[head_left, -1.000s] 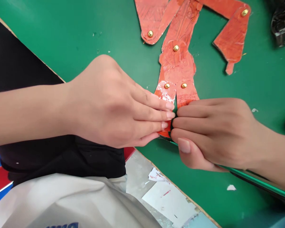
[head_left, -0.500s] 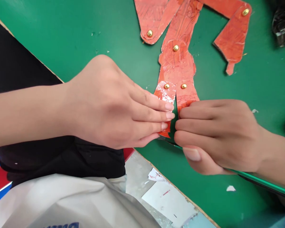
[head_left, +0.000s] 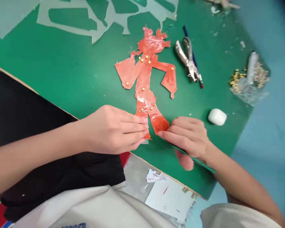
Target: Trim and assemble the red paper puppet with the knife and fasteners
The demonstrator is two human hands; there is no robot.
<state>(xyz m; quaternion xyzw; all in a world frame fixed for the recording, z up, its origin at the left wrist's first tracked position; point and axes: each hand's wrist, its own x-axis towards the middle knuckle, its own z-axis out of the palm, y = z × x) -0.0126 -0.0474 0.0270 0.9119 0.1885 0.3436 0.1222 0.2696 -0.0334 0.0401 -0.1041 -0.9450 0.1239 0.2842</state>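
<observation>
A red jointed cardboard puppet (head_left: 143,77) lies flat on the green table, its parts joined by gold paper fasteners. My left hand (head_left: 115,129) is open, fingers stretched together and resting flat over the puppet's left leg. At the other leg, my right hand (head_left: 188,136) is curled around a thin green-and-black stick (head_left: 201,164), probably a pencil. Its index fingertip touches that leg's lower end. Most of the stick is hidden under the hand. A translucent scrap (head_left: 145,142) shows below the left leg.
Above the puppet lie cut-out translucent sheets (head_left: 68,28). To its right are a metal hole punch (head_left: 186,60), a dark blue pencil (head_left: 194,60) and a white eraser (head_left: 217,117). Gold fasteners (head_left: 237,79) lie by a plastic bag near the right table edge.
My view has pulled back, showing the whole puppet and more table. The right hand has shifted toward the outer side of its leg, uncovering more of it. My left hand stays on the other leg.
</observation>
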